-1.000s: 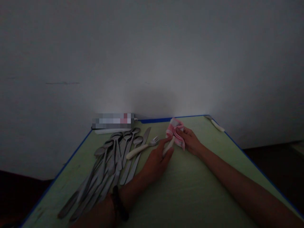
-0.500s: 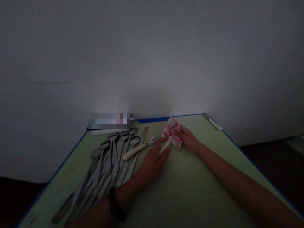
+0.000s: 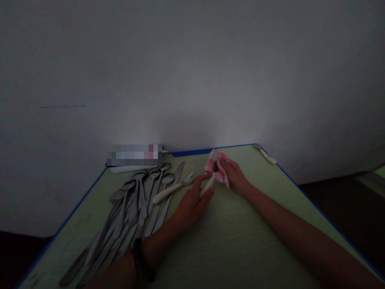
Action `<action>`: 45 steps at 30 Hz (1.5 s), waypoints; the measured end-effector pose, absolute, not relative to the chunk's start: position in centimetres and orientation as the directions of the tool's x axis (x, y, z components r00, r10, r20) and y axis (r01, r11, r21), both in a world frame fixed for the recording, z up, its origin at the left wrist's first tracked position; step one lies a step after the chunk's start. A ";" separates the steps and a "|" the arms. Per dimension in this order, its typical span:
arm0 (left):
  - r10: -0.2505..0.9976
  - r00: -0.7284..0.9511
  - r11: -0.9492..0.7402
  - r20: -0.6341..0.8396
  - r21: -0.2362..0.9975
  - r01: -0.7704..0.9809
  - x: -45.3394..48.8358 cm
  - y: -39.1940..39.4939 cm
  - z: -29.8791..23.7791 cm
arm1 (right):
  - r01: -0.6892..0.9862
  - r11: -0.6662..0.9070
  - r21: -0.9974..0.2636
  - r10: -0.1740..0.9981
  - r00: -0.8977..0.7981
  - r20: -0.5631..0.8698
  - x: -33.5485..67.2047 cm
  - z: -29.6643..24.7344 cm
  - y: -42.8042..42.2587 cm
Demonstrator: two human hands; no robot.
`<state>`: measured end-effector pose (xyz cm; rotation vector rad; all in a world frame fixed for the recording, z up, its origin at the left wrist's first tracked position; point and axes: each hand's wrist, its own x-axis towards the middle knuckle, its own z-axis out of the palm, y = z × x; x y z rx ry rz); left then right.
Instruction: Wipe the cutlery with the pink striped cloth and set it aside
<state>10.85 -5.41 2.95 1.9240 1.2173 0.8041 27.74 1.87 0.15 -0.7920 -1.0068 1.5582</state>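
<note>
On the green table point(image 3: 240, 249) my left hand point(image 3: 192, 202) pinches the white handle of a utensil point(image 3: 208, 186), whose far end is buried in a pink-and-white cloth point(image 3: 217, 167). My right hand point(image 3: 236, 176) is closed around that cloth and wraps it over the utensil's tip. Both hands work near the table's far edge. A dark band sits on my left wrist point(image 3: 140, 263).
A spread of several steel spoons and knives point(image 3: 132, 208) lies to the left, with a white-handled fork point(image 3: 174, 186) on top. Another white-handled utensil point(image 3: 266, 154) lies at the far right corner. A white wall stands just behind the blue table edge point(image 3: 192, 152).
The view has drifted slightly, so everything sits a little further left. My hands keep hold of the utensil and the cloth, and the cloth has bunched a bit tighter.
</note>
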 end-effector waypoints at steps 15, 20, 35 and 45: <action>0.948 0.310 -0.221 0.071 0.850 0.479 10.9 -5.3 3.6 | -0.712 -0.244 -0.659 0.950 -0.312 -0.014 29.0 1.8 2.1; 0.919 0.376 -0.305 0.121 0.823 0.479 10.9 -5.4 3.3 | -0.620 -0.244 -0.746 0.938 -0.346 -0.019 28.7 1.7 1.8; 0.920 0.370 -0.327 0.125 0.766 0.553 11.1 -5.1 3.0 | -0.601 -0.249 -0.760 0.954 -0.289 -0.084 28.7 1.2 2.2; 0.959 0.262 -0.214 0.109 0.885 0.414 11.1 -5.1 3.0 | -0.616 -0.292 -0.731 0.944 -0.311 -0.114 29.0 0.8 2.8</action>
